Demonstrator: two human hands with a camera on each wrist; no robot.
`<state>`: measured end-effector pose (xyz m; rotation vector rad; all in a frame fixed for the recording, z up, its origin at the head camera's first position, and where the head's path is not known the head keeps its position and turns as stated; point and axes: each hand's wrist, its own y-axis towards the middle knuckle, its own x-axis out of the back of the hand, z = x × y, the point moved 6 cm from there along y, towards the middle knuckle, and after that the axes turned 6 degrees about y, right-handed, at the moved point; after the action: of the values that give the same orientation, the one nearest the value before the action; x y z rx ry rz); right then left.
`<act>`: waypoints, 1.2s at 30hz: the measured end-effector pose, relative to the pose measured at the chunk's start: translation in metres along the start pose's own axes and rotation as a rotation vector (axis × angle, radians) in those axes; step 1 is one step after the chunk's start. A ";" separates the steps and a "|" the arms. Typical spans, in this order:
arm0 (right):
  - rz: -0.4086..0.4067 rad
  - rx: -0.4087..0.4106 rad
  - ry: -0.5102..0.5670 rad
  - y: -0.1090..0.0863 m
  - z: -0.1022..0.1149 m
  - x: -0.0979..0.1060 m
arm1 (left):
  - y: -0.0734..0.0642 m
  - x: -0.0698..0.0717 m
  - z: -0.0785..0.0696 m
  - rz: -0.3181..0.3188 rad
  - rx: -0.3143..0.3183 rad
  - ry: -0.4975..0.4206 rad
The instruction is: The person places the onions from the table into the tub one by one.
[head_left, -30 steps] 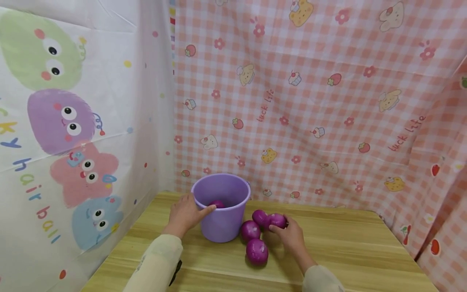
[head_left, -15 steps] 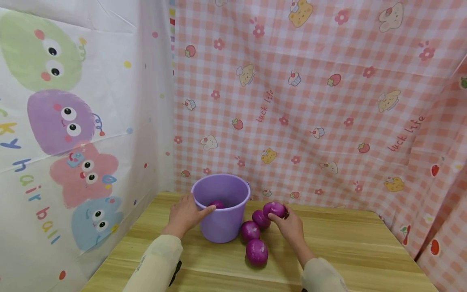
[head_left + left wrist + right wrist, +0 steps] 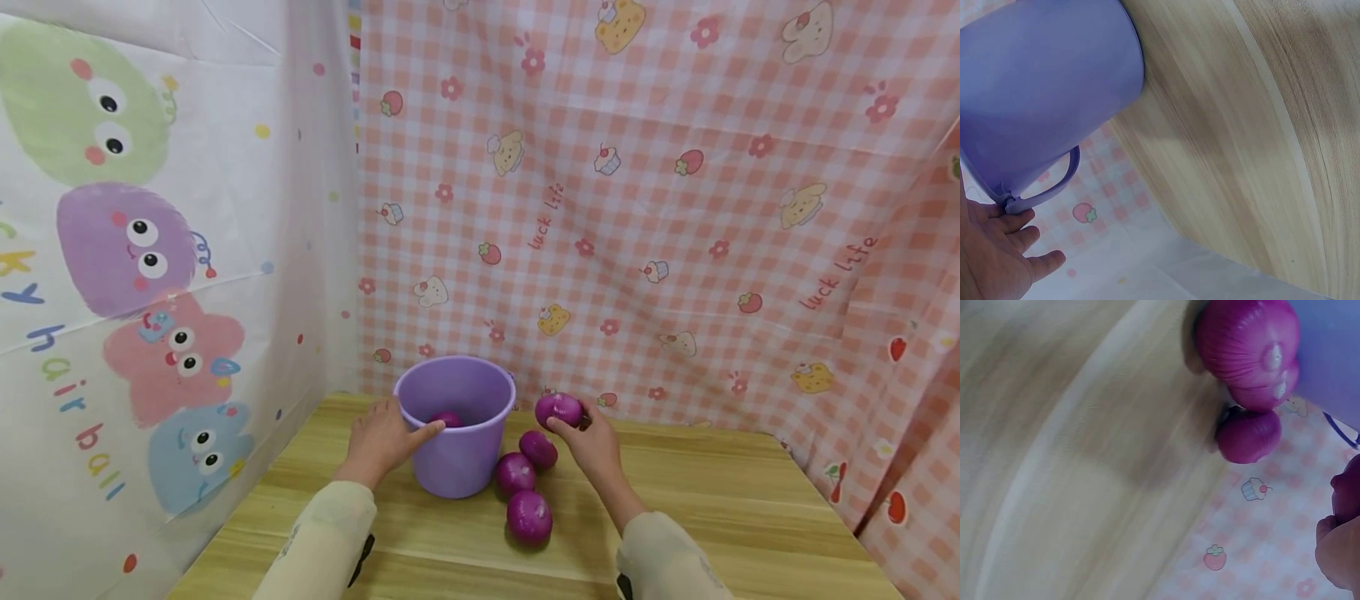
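Observation:
A purple bucket [image 3: 457, 462] stands on the wooden table, a red onion [image 3: 447, 418] showing inside it. My left hand [image 3: 381, 442] holds the bucket's left rim, thumb over the edge; in the left wrist view its fingers lie beside the bucket's handle [image 3: 1054, 190]. Raised above the table to the right, another red onion [image 3: 558, 410] is gripped between the thumb and fingers of my right hand [image 3: 596, 446]. The right wrist view shows this held onion [image 3: 1347, 494] only partly, at its right edge. Below it, three onions rest near the bucket: a back one [image 3: 538, 450], a middle one [image 3: 515, 473] and a front one [image 3: 529, 517].
The wood-grain table [image 3: 720, 508] extends to the right of the onions. A pink checked cloth [image 3: 637, 250] hangs behind the table, and a white cloth with cartoon figures [image 3: 300, 250] hangs along the left side.
My right hand has lifted its onion off the table, away from the back onion, moving it up and slightly left. The left hand and the bucket stay in place.

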<state>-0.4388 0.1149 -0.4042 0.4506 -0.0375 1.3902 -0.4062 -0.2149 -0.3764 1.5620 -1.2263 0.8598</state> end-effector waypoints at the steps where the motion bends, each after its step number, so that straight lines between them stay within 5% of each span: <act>1: -0.001 0.003 0.000 0.001 0.002 0.000 | 0.000 0.000 0.000 0.002 0.001 -0.001; 16: 0.044 -0.010 0.176 0.008 0.041 -0.026 | -0.001 0.002 -0.001 -0.001 0.000 -0.009; 36: 0.137 0.055 0.241 -0.006 0.087 -0.084 | -0.002 0.003 -0.002 -0.004 -0.005 0.004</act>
<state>-0.4292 0.0074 -0.3504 0.3282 0.1701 1.5750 -0.4036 -0.2141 -0.3741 1.5575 -1.2217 0.8560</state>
